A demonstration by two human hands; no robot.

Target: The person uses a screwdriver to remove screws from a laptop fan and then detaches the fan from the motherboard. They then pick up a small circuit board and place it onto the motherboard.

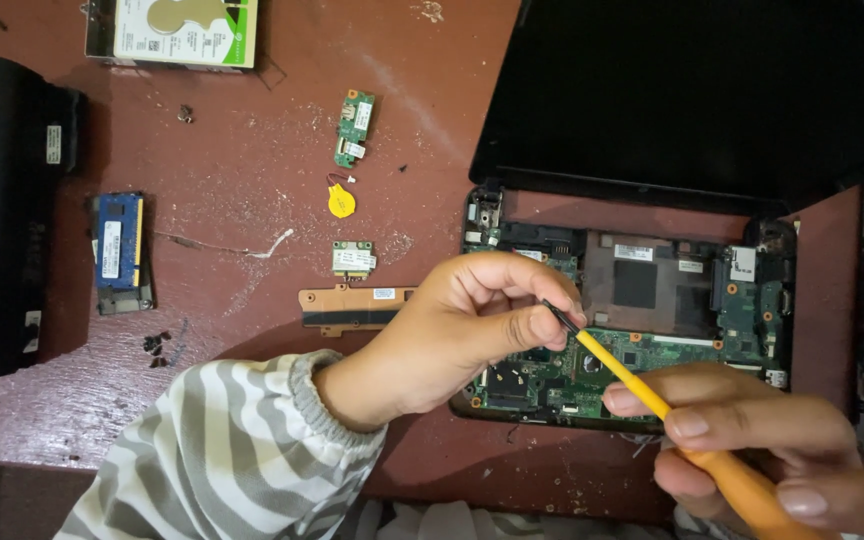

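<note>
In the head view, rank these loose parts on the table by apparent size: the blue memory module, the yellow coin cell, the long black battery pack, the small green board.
Largest to smallest:
1. long black battery pack
2. blue memory module
3. small green board
4. yellow coin cell
All lie flat on the table, so nearness hardly skews this.

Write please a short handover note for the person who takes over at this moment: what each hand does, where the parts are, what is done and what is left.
Left hand: fingers pinch the dark tip of the screwdriver over the green motherboard.
Right hand: grips the yellow-orange handle.
Opened laptop: at right, black lid up, board still seated in the base.
Done, lying on the red table: hard drive, blue memory module, small green board, yellow coin cell, wireless card, copper heat plate, black battery, loose screws.
Left: the motherboard is not yet out.
</note>
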